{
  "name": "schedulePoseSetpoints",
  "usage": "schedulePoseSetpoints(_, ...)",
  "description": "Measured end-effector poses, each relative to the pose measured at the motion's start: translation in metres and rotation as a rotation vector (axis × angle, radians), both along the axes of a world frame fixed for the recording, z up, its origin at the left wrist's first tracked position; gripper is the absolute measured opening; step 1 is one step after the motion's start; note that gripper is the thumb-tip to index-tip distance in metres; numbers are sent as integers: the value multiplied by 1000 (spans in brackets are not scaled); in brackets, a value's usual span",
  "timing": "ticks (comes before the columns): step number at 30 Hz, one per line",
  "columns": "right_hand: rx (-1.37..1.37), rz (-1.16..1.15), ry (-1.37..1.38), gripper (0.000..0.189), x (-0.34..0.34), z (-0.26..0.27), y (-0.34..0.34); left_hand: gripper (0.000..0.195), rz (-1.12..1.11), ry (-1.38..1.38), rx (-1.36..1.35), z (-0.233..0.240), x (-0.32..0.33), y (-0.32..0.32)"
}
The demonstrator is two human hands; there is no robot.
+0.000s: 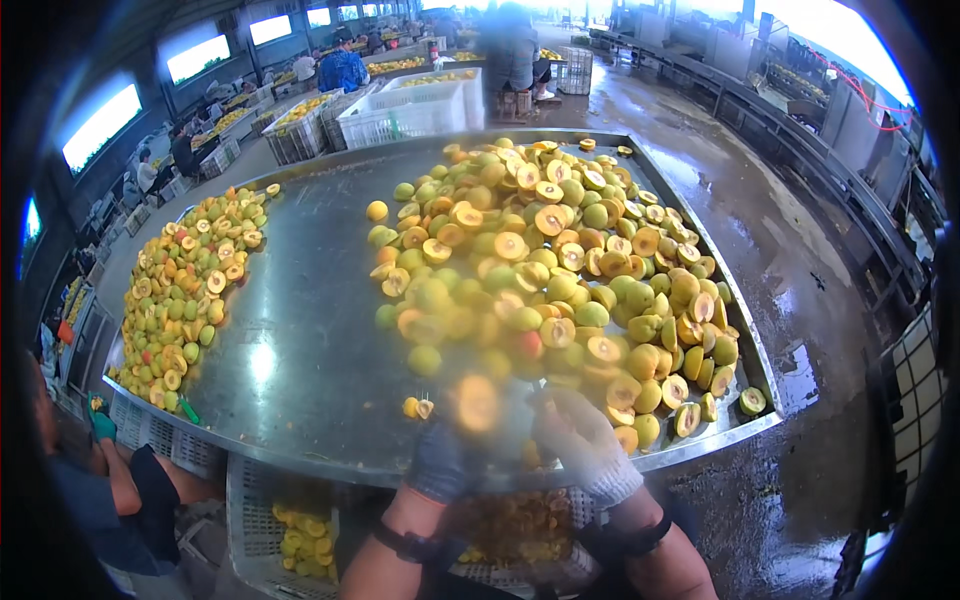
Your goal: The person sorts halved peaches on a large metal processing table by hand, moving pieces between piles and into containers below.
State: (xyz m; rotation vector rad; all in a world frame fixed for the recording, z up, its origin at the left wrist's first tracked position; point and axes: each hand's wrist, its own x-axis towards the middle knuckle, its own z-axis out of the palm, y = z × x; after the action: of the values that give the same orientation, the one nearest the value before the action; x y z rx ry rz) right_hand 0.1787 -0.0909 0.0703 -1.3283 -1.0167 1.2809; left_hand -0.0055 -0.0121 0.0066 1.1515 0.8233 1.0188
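My left hand [442, 454], in a dark glove, is at the near edge of a metal sorting table. It holds a halved yellow peach [478, 403], cut face towards me. My right hand [583, 444], in a white knitted glove, is just to the right with its fingers curled. A blur over the middle of the view hides its fingertips, so whether it grips a tool cannot be made out. Beyond both hands spreads a large heap of peach halves [550, 220], many showing pit or cut flesh. Small fruit pieces [417, 407] lie left of the held half.
The steel table [315, 315] has a raised rim. A second heap of peaches [187, 289] and a green-handled tool [189, 410] lie at its left. Crates [251, 517] stand below its near edge. A co-worker in a green glove [103, 426] sits at left. Wet floor [750, 225] lies right.
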Motion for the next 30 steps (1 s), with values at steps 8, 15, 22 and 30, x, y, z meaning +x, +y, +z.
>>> schedulePoseSetpoints(8,283,63,-716,33,-23,1,1,65,26,-353,-294,1,4,6)
schedulePoseSetpoints(15,343,46,-848,30,-36,-13,3,67,-156,-523,-395,-19,-1,8)
schedulePoseSetpoints(22,309,73,-921,36,-45,-26,8,59,-307,-718,-466,-16,2,9)
schedulePoseSetpoints(30,305,33,-940,39,-54,-37,11,49,-89,-411,-272,-34,2,6)
